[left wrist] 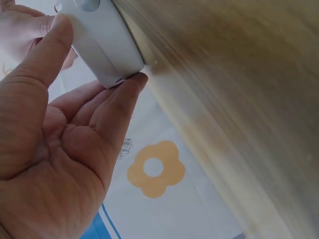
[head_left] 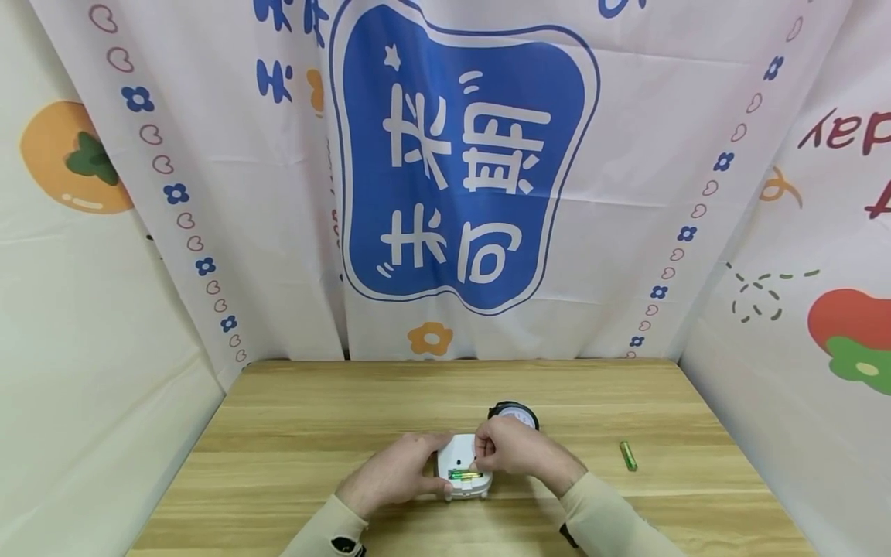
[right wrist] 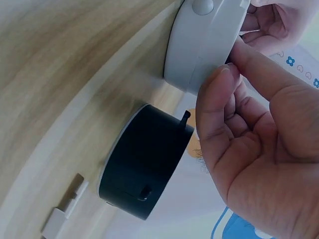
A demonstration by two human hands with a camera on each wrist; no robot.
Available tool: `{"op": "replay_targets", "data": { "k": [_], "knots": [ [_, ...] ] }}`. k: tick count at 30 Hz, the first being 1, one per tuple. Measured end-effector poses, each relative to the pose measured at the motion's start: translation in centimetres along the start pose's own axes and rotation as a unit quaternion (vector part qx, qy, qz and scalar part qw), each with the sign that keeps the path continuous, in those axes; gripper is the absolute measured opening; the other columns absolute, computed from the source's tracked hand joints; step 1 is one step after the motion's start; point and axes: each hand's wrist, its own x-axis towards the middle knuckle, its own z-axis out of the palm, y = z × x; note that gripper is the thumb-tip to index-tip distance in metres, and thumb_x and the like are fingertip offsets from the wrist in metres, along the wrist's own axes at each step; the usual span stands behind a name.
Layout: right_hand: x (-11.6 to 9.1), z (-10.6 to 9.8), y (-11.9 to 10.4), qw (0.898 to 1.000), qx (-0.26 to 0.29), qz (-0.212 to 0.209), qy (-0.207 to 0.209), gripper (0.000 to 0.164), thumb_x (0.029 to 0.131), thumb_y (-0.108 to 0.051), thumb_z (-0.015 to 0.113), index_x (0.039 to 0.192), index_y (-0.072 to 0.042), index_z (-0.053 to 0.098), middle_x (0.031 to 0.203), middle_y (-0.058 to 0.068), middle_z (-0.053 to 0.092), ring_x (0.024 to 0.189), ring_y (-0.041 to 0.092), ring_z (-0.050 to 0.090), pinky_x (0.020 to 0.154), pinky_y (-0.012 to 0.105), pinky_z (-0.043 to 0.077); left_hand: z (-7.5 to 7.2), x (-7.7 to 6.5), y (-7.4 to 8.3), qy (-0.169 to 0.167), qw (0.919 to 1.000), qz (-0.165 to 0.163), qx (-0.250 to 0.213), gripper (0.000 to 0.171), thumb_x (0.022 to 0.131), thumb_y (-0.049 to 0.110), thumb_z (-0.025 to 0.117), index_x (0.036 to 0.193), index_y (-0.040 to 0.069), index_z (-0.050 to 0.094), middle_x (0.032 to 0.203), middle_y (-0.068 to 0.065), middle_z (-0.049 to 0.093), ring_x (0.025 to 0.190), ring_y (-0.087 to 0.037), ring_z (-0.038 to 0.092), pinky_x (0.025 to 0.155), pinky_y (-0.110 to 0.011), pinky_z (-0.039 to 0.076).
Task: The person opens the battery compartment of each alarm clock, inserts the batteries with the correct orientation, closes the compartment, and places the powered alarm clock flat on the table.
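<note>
A white device [head_left: 462,446] with small round feet lies on the table, its open battery compartment facing up and a black spot above it. Green batteries [head_left: 461,474] show in the compartment. My left hand [head_left: 406,472] grips the device's left side, thumb near the footed edge and fingers along the far side, as the left wrist view shows. My right hand [head_left: 511,446] is bent over the compartment, its thumb and forefinger pinching at the right end of a battery. From the right wrist view, those fingertips are partly hidden by the device's rim.
Behind my right hand stands a round black-rimmed thing with a pale dial [head_left: 517,415]; its black side [right wrist: 144,159] shows in the right wrist view. A small white plastic piece [right wrist: 65,211] lies near it. One loose green battery [head_left: 628,456] lies farther right on the wooden table [head_left: 313,418].
</note>
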Motion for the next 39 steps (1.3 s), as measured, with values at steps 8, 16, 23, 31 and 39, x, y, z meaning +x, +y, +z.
{"op": "replay_targets", "data": {
  "k": [8,16,23,31,39],
  "knots": [
    [0.2,0.4,-0.5,1.000,-0.026,0.002,0.008,0.038,0.094,-0.019,0.101,0.075,-0.020,0.068,0.068,-0.014,0.059,0.062,0.001,0.051,0.058,0.018,0.042,0.0,0.0,-0.2,-0.003,1.0000,0.002,-0.005,0.085,0.096,0.036,0.100,0.163,-0.001,0.065,0.162,-0.018,0.074,0.147,-0.034,0.075,0.124,-0.052,0.065],
    [0.0,0.6,-1.2,0.999,-0.037,0.025,0.020,0.041,0.092,-0.020,0.101,0.071,-0.021,0.065,0.066,-0.013,0.058,0.060,0.003,0.051,0.055,0.019,0.040,-0.1,-0.1,-0.2,-0.003,0.9999,0.008,-0.010,0.085,0.096,0.035,0.100,0.164,-0.002,0.064,0.161,-0.017,0.075,0.145,-0.031,0.076,0.122,-0.050,0.067],
    [-0.2,0.8,-1.5,0.998,-0.038,0.031,0.029,0.041,0.093,-0.019,0.101,0.071,-0.021,0.066,0.066,-0.013,0.059,0.060,0.003,0.051,0.055,0.019,0.040,-0.1,0.0,-0.1,-0.004,0.9999,0.010,-0.010,0.085,0.096,0.034,0.100,0.163,-0.003,0.064,0.160,-0.018,0.076,0.143,-0.031,0.077,0.121,-0.050,0.067],
    [-0.5,1.3,-1.5,0.997,-0.040,0.044,0.054,0.041,0.092,-0.022,0.102,0.073,-0.021,0.066,0.067,-0.012,0.061,0.062,0.004,0.053,0.057,0.020,0.043,-0.2,0.0,-0.1,-0.006,1.0000,0.002,-0.007,0.085,0.096,0.036,0.100,0.164,-0.001,0.064,0.160,-0.017,0.076,0.144,-0.031,0.076,0.122,-0.052,0.066],
    [-1.3,1.1,-1.1,0.996,-0.024,0.026,0.079,0.032,0.099,-0.025,0.096,0.080,-0.019,0.071,0.072,-0.011,0.066,0.065,0.003,0.055,0.058,0.022,0.047,-0.1,0.1,-0.1,-0.007,0.9999,-0.006,-0.011,0.085,0.096,0.037,0.100,0.163,-0.001,0.065,0.160,-0.017,0.076,0.145,-0.032,0.076,0.123,-0.053,0.066]
  ]
}}
